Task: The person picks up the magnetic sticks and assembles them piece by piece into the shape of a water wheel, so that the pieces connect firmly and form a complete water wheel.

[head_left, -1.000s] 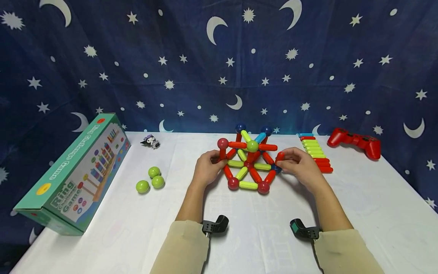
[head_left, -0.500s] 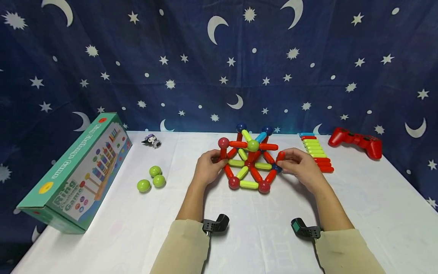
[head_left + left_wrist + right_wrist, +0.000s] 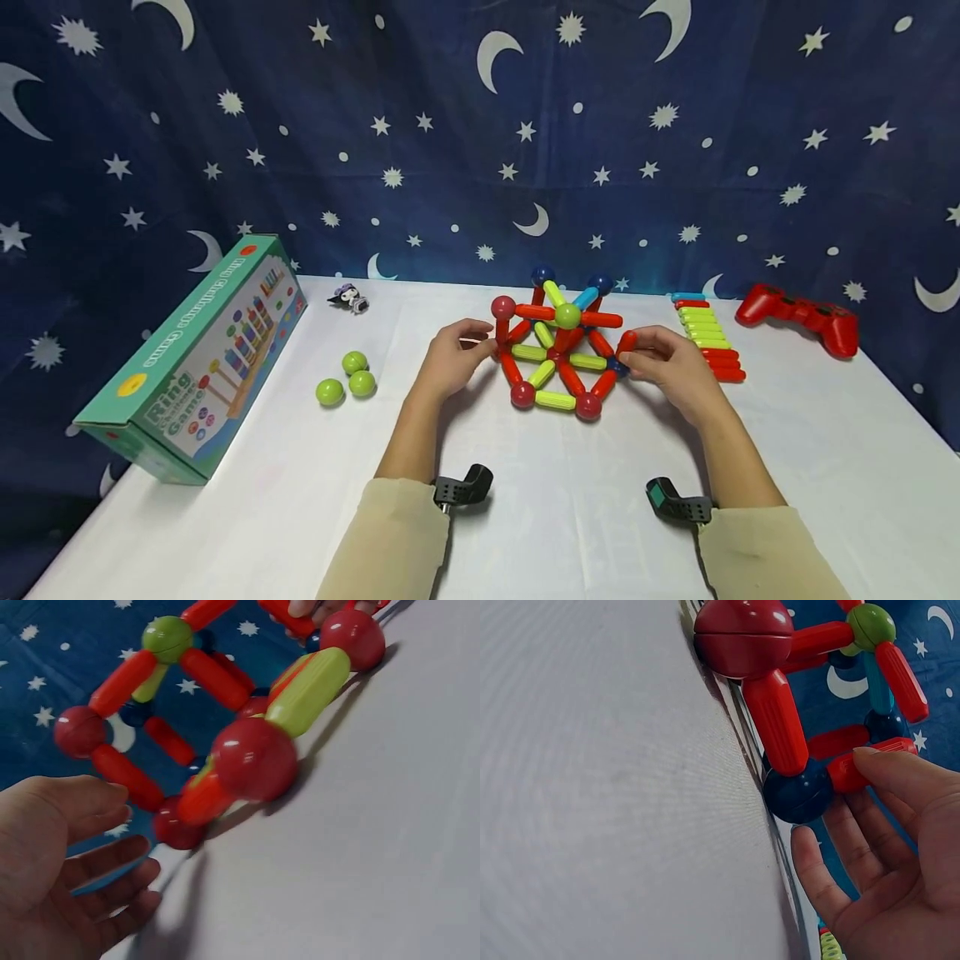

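Observation:
A magnetic stick-and-ball structure stands on the white table, a wheel-like base of red and yellow-green sticks with upright sticks and a raised green ball. My right hand pinches a red magnetic stick between thumb and fingers; its lower end sits on a dark blue ball. At the opposite side, my left hand has loosely spread fingers, thumb tip close beside the left upright red stick. That stick carries a red ball on top.
Loose red, yellow-green and blue sticks lie in a row at the right, near a red game controller. Three green balls, a small figurine and a green game box are at the left. A starry curtain hangs behind.
My left hand has let go of the left upright stick and drawn slightly left. My right hand keeps its pinch. The head view has shifted, moving the scene a little rightward.

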Available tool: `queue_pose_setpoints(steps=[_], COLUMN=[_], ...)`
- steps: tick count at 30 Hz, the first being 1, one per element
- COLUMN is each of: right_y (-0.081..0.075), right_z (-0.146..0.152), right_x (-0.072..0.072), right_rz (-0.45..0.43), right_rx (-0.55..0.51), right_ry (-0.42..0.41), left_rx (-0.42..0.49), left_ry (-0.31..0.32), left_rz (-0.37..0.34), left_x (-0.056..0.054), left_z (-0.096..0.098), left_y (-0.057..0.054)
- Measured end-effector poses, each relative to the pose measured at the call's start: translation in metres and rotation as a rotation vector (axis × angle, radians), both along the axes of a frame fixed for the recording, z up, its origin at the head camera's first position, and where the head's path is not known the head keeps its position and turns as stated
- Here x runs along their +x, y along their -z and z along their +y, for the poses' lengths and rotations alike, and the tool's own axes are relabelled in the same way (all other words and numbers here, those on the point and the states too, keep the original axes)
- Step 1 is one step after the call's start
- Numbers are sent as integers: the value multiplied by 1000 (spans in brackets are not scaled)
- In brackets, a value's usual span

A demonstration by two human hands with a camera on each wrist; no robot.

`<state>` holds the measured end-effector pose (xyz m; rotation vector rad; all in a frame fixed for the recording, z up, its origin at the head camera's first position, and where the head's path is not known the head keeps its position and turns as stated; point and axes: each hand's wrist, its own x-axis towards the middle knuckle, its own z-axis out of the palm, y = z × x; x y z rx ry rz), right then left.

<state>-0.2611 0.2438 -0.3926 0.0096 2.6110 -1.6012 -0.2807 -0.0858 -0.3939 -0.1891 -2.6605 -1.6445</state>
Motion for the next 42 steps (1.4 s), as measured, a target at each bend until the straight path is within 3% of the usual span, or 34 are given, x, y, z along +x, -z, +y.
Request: queue_pose_setpoints(steps=[7,13,17,22,26,29,33,38,42], right_y=[-4,-3,-3,-5,-6,-6,-7,-3,1], right_z=[5,9,11,13,13,12,8,4,1], right_x=[1,4,5,5,5,4,2,2,2], right_rz=[9,11,-1,11,2,2,7,-9,-18], right_rx=[24,21,18,29,32,27,4,-11,-18], right_ry=[-4,3,13,21,22,23,21,12,10], left_rx=[-76,-92,-174,-344,-475,-444,-393,-413,-468], left_ry=[77,49,-10,-104,-94,-76,-103,-165,-218], left_rz=[20,20,-5,-91,-228,-310,-374,-428,-427], left_x=[20,38,48,57,60,61,61,64,70], left_z=[-30,-66,-96,-126,-143,-150,-154,-158,-162], left_y=[-37,-72,-86,-87,-77,-68,-61,-62,-67])
